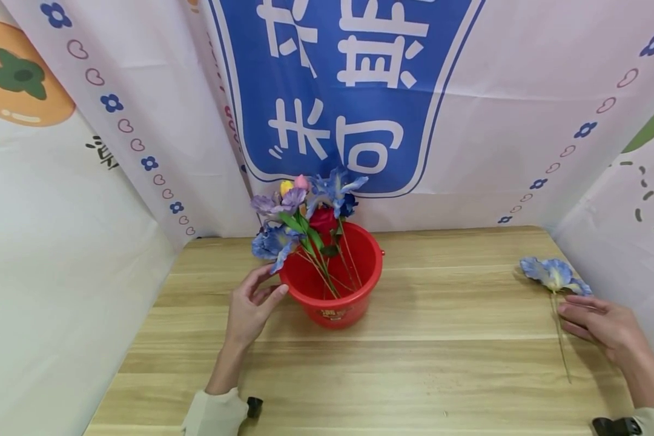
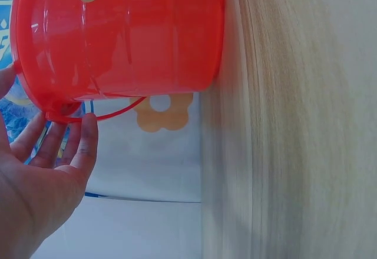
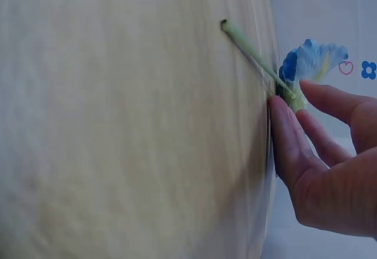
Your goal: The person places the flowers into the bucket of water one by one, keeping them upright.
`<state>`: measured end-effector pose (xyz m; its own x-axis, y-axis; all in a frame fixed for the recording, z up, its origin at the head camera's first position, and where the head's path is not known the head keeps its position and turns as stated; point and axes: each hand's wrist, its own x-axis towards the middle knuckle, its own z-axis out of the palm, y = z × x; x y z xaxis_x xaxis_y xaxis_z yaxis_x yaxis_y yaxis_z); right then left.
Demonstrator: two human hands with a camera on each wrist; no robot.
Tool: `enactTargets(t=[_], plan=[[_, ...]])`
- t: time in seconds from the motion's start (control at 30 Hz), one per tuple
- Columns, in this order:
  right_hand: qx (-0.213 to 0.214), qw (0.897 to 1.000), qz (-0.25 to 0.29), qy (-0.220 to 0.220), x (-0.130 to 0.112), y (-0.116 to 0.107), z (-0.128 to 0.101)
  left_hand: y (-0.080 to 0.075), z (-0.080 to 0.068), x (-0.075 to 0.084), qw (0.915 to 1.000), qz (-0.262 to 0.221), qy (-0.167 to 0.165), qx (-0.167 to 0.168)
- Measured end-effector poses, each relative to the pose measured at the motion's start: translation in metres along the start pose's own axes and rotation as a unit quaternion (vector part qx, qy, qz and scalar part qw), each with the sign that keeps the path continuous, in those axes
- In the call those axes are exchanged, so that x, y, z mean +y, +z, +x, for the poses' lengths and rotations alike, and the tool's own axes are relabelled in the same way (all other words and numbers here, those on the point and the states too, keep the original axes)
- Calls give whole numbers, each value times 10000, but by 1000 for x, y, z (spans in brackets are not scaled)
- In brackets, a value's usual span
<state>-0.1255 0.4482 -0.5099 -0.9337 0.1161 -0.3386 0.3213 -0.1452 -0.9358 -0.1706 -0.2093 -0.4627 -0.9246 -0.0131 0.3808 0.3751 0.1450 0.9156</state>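
My left hand (image 1: 253, 306) holds the rim of a red bucket (image 1: 335, 312) at its left side, thumb at the near edge. In the left wrist view its fingertips touch the rim and the thin red handle (image 2: 121, 112). Artificial flowers stand in the bucket: blue irises (image 1: 275, 242), a purple bloom (image 1: 291, 201), a red rose (image 1: 323, 219) and small yellow and pink buds. At the right, a single blue iris (image 1: 556, 275) lies on the table, its stem pointing toward me. My right hand (image 1: 605, 324) is beside that stem, just below the bloom, with thumb and fingers apart around it.
The wooden table (image 1: 441, 363) ends at a white printed cloth (image 1: 523, 91) with a blue sign panel behind the bucket. Cloth walls also rise at the left and right. Black wrist cameras (image 1: 616, 426) sit at both sleeves.
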Motion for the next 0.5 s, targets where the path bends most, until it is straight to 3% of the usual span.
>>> enactTargets(t=[0.5], plan=[[-21, 9983, -484, 321, -7, 14, -1, 0, -1, -1, 10000, 53, 30, -5]])
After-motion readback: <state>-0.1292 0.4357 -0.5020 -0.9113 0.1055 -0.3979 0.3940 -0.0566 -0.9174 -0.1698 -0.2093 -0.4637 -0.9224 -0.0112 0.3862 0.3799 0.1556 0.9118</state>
